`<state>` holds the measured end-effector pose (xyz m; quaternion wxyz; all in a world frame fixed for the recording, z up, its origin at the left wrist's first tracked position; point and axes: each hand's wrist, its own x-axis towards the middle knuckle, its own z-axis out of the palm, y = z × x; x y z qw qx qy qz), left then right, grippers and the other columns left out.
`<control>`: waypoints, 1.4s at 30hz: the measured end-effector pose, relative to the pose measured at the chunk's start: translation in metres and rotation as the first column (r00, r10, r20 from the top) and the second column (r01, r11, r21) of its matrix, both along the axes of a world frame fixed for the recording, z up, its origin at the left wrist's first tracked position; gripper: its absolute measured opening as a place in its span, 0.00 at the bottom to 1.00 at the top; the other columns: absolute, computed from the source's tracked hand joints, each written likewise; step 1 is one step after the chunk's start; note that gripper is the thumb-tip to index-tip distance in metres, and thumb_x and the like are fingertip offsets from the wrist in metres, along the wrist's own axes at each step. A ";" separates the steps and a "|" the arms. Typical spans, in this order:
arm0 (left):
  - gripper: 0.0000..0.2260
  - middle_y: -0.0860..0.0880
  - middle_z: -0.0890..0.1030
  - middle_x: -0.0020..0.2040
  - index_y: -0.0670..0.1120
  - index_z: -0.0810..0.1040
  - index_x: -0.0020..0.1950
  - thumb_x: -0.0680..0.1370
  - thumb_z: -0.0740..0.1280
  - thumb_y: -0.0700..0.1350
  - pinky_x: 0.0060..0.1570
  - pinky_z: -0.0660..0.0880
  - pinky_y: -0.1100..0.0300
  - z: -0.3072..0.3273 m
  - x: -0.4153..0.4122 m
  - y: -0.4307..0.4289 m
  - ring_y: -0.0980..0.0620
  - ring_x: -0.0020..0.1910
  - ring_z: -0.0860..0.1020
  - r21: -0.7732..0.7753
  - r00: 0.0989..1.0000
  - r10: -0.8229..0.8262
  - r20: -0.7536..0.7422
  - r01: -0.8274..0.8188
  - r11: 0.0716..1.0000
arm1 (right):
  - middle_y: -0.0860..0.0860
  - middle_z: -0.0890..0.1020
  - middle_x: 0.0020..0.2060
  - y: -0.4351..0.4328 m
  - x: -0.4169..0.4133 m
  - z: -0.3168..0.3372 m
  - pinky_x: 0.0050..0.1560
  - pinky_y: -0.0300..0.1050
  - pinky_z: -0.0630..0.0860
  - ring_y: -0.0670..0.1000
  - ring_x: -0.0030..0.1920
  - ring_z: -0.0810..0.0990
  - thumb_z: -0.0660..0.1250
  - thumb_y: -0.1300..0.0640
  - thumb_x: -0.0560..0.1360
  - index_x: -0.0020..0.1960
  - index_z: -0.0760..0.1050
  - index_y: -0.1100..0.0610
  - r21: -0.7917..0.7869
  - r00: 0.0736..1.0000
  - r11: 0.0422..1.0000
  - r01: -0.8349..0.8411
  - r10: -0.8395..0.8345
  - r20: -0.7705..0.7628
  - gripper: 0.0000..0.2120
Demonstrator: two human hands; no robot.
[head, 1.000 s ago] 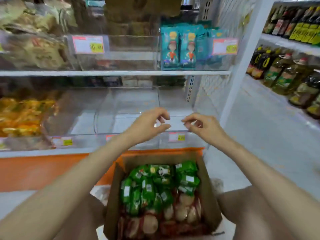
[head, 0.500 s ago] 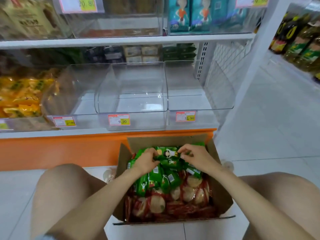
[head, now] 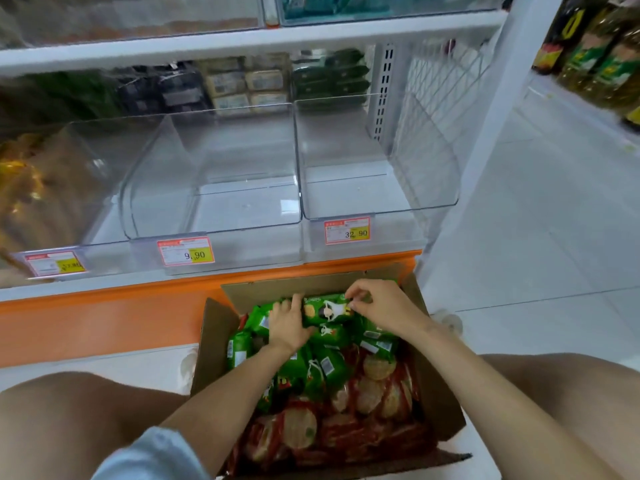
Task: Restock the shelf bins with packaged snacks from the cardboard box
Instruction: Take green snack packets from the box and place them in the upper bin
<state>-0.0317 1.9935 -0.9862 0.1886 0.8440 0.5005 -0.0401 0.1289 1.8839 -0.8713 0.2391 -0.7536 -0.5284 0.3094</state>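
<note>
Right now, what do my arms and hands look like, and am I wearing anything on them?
The left hand and the right hand are bare: no gloves, rings, watch or bracelet visible. What looks like a pale blue-grey sleeve covers the left arm at the bottom edge of the view. The right arm shows no sleeve.

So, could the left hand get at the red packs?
Probably yes. The red packs lie uncovered at the near end of the box; the left hand, now on green packs, need only pull back.

Clear bins [head: 214,220] side by side on white shelf [head: 104,284], cardboard box [head: 214,341] on tiled floor [head: 536,271].
</note>
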 end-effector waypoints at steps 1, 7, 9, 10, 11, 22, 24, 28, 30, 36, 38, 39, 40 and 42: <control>0.31 0.43 0.70 0.61 0.50 0.59 0.71 0.72 0.70 0.52 0.60 0.67 0.53 -0.001 0.004 -0.002 0.43 0.60 0.70 -0.003 0.999 -0.030 0.028 0.030 1.000 | 0.48 0.81 0.49 0.001 0.001 -0.001 0.48 0.38 0.73 0.45 0.48 0.77 0.65 0.56 0.77 0.54 0.78 0.52 -0.002 1.000 1.000 0.005 -0.005 -0.003 0.07; 0.24 0.40 0.70 0.59 0.48 0.66 0.64 0.72 0.71 0.38 0.60 0.71 0.52 -0.001 0.021 -0.005 0.41 0.59 0.72 -0.213 0.961 0.045 0.272 0.015 0.977 | 0.51 0.81 0.50 0.002 0.003 -0.010 0.53 0.42 0.75 0.47 0.49 0.79 0.65 0.56 0.76 0.54 0.78 0.53 -0.044 1.000 0.999 0.008 -0.008 0.013 0.07; 0.23 0.42 0.74 0.58 0.48 0.67 0.62 0.71 0.71 0.38 0.56 0.74 0.50 0.005 0.017 -0.003 0.41 0.58 0.74 -0.207 0.955 0.023 0.295 0.040 0.978 | 0.51 0.81 0.50 0.001 0.005 -0.012 0.53 0.42 0.75 0.48 0.50 0.79 0.65 0.56 0.77 0.55 0.78 0.53 -0.075 1.000 0.997 0.011 -0.010 0.015 0.08; 0.23 0.42 0.74 0.58 0.48 0.67 0.62 0.71 0.71 0.38 0.54 0.76 0.50 0.010 0.013 -0.004 0.42 0.57 0.74 -0.191 0.952 0.009 0.306 0.053 0.980 | 0.51 0.81 0.51 0.001 0.005 -0.013 0.52 0.41 0.75 0.48 0.50 0.78 0.65 0.56 0.77 0.55 0.77 0.53 -0.086 1.000 0.996 0.010 -0.008 0.020 0.08; 0.23 0.43 0.73 0.59 0.47 0.67 0.62 0.71 0.71 0.37 0.53 0.76 0.51 0.015 0.009 -0.004 0.43 0.57 0.75 -0.173 0.946 -0.009 0.323 0.068 0.982 | 0.51 0.80 0.51 0.001 0.006 -0.013 0.51 0.40 0.74 0.47 0.50 0.78 0.66 0.56 0.76 0.56 0.77 0.53 -0.093 1.000 0.996 0.008 -0.006 0.028 0.09; 0.26 0.50 0.71 0.59 0.50 0.68 0.65 0.71 0.71 0.35 0.56 0.68 0.66 0.101 -0.019 -0.019 0.57 0.56 0.71 -0.042 0.761 -0.471 0.446 0.544 0.838 | 0.50 0.73 0.65 -0.008 -0.012 -0.002 0.65 0.44 0.70 0.48 0.64 0.72 0.74 0.49 0.69 0.72 0.62 0.56 -0.286 0.948 0.948 -0.140 0.045 -0.316 0.37; 0.31 0.54 0.72 0.56 0.53 0.64 0.69 0.71 0.71 0.35 0.50 0.71 0.70 0.103 -0.019 -0.020 0.62 0.52 0.73 -0.077 0.765 -0.398 0.507 0.500 0.863 | 0.48 0.75 0.60 -0.013 -0.013 0.003 0.60 0.39 0.71 0.46 0.58 0.74 0.74 0.52 0.70 0.71 0.63 0.59 -0.301 0.934 0.948 -0.104 -0.011 -0.357 0.35; 0.24 0.46 0.78 0.53 0.43 0.65 0.68 0.74 0.69 0.38 0.51 0.76 0.61 0.077 -0.022 -0.009 0.54 0.47 0.78 -0.248 0.892 -0.087 0.444 0.215 0.944 | 0.50 0.71 0.64 -0.022 -0.001 0.005 0.57 0.37 0.66 0.51 0.64 0.71 0.73 0.52 0.71 0.74 0.58 0.61 -0.247 0.958 0.966 0.075 -0.139 -0.252 0.39; 0.19 0.45 0.77 0.53 0.39 0.69 0.64 0.75 0.69 0.39 0.56 0.74 0.57 0.054 -0.024 -0.004 0.51 0.50 0.76 -0.260 0.952 -0.058 0.300 0.140 0.955 | 0.51 0.72 0.63 -0.027 0.007 0.004 0.58 0.39 0.67 0.53 0.64 0.71 0.74 0.51 0.70 0.73 0.60 0.60 -0.223 0.951 0.964 0.147 -0.200 -0.236 0.37; 0.28 0.47 0.69 0.68 0.46 0.65 0.71 0.74 0.70 0.47 0.68 0.62 0.55 0.018 0.009 -0.011 0.48 0.68 0.64 -0.185 0.951 -0.301 0.075 0.310 0.933 | 0.53 0.77 0.60 -0.034 0.029 -0.009 0.53 0.41 0.71 0.51 0.57 0.76 0.75 0.49 0.68 0.68 0.67 0.57 -0.198 0.930 0.953 0.228 -0.274 -0.246 0.33; 0.31 0.48 0.66 0.71 0.50 0.62 0.73 0.73 0.71 0.49 0.70 0.60 0.53 0.008 0.022 -0.014 0.48 0.70 0.62 -0.226 0.941 -0.335 0.040 0.335 0.915 | 0.52 0.77 0.58 -0.034 0.032 -0.010 0.48 0.38 0.72 0.49 0.53 0.77 0.75 0.49 0.68 0.69 0.67 0.57 -0.197 0.930 0.955 0.221 -0.267 -0.252 0.34; 0.31 0.49 0.65 0.72 0.52 0.61 0.73 0.73 0.70 0.51 0.71 0.59 0.51 0.003 0.026 -0.015 0.48 0.71 0.61 -0.261 0.940 -0.339 0.027 0.334 0.905 | 0.51 0.77 0.55 -0.033 0.033 -0.011 0.43 0.36 0.71 0.46 0.48 0.77 0.75 0.49 0.68 0.68 0.67 0.57 -0.192 0.930 0.958 0.214 -0.260 -0.259 0.33; 0.31 0.50 0.65 0.72 0.53 0.61 0.73 0.73 0.69 0.53 0.71 0.58 0.50 0.000 0.027 -0.017 0.48 0.71 0.60 -0.294 0.938 -0.347 0.018 0.337 0.894 | 0.50 0.77 0.52 -0.032 0.034 -0.010 0.39 0.34 0.70 0.44 0.44 0.75 0.75 0.50 0.69 0.67 0.68 0.57 -0.191 0.929 0.959 0.209 -0.255 -0.267 0.31; 0.26 0.52 0.69 0.69 0.53 0.65 0.71 0.75 0.66 0.56 0.69 0.60 0.50 -0.005 0.024 -0.019 0.49 0.69 0.63 -0.310 0.940 -0.337 0.050 0.336 0.890 | 0.49 0.77 0.50 -0.029 0.037 -0.010 0.36 0.33 0.68 0.42 0.41 0.74 0.75 0.51 0.69 0.64 0.69 0.56 -0.185 0.930 0.961 0.207 -0.252 -0.267 0.27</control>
